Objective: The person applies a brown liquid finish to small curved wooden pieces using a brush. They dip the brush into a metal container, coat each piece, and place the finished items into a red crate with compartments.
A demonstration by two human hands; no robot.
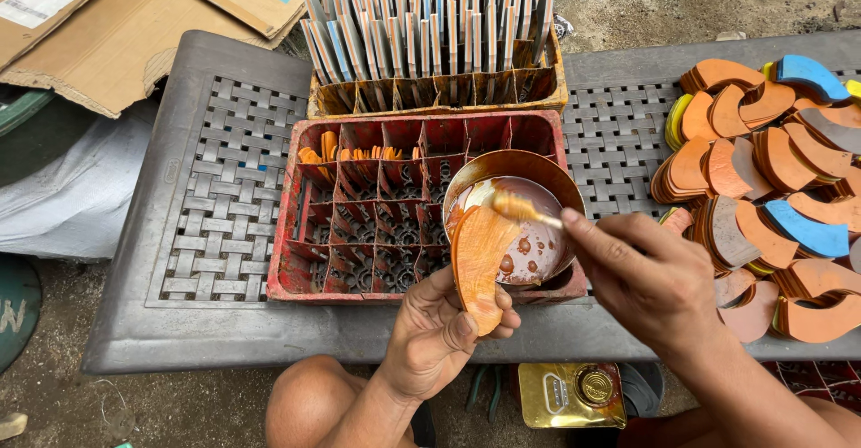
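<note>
Curved orange piece (478, 264) stands pinched in my left hand (435, 336) above the glue bowl (516, 215); my right hand's (646, 278) fingers pinch a brush (525, 208), mid-coating. Next, I judge, an even stroke along it.

Two crates (296, 224), one bowl (547, 179), one brush (525, 208), one tin (574, 394).

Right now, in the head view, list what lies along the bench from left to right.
Bare woven bench top → red divided crate → curved orange piece in the left hand → bowl of orange-brown liquid → right hand with a brush → stacks of curved pieces.
</note>
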